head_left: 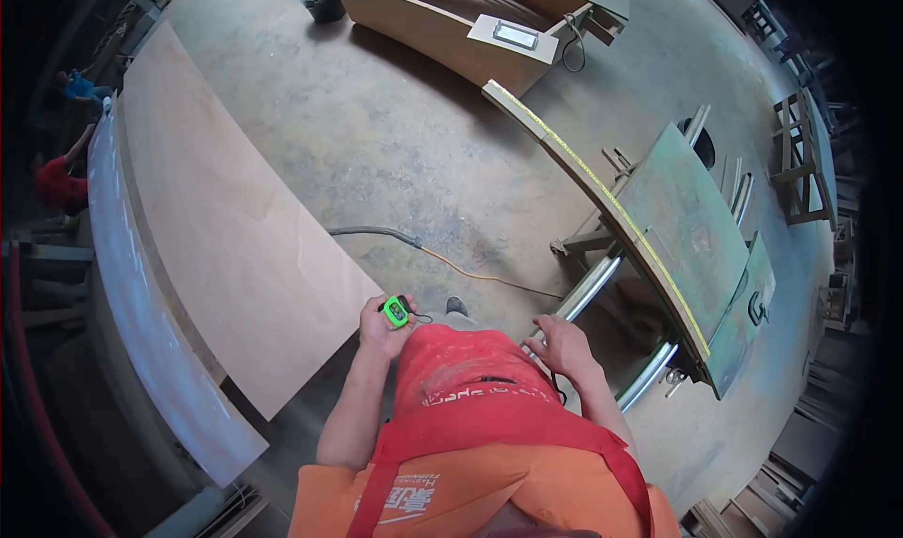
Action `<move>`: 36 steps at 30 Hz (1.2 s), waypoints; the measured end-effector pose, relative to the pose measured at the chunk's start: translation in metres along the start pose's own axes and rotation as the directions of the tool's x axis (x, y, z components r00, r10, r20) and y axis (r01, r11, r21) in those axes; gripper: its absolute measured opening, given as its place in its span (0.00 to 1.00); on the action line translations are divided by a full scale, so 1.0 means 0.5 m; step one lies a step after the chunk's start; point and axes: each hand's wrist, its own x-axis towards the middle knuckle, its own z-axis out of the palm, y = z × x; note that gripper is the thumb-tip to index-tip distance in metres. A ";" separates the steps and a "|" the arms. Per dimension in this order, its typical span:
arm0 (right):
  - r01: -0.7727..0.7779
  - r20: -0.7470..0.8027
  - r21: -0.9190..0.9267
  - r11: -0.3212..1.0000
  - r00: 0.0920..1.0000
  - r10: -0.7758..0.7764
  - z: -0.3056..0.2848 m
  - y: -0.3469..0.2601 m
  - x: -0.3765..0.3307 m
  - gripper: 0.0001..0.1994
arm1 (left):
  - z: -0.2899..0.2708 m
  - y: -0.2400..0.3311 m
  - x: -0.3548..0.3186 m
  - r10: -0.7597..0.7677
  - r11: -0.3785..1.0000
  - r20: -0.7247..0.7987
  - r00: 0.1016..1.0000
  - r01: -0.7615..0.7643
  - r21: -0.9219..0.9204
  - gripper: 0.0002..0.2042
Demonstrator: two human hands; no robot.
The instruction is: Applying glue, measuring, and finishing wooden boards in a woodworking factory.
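Holding a green-and-black, rounded tape measure (396,311) in my left grip (374,332), near the pale wooden sheet (221,209); snug fingers seem best. Right grip (566,346) curled; contents, I cannot tell.

Scuffed grey floor (414,162), wooden stand (796,172) at right, dim stacks (760,503) (boards, perhaps) lower right.

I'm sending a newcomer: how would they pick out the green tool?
Find the large pale wooden sheet on the left. Near its corner closest to the red apron, the left hand holds a small green tool with a dark cord. Its bright green sets it apart from both sheet and apron.
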 end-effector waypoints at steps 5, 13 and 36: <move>0.168 -0.204 0.143 0.975 0.969 -0.137 -0.276 -0.089 0.360 0.21 | 0.127 0.172 0.223 -0.083 0.996 -0.015 0.996 0.083 -0.023 0.15; -0.206 -0.106 0.222 0.953 0.967 0.233 -0.512 -0.040 0.899 0.19 | 0.524 0.502 0.608 -0.074 0.964 -0.096 0.993 0.095 0.249 0.08; 0.687 0.349 0.083 0.722 0.659 -0.666 -0.980 -1.257 2.798 0.22 | 0.775 1.816 1.431 0.427 -0.044 0.214 0.878 -0.216 0.975 0.14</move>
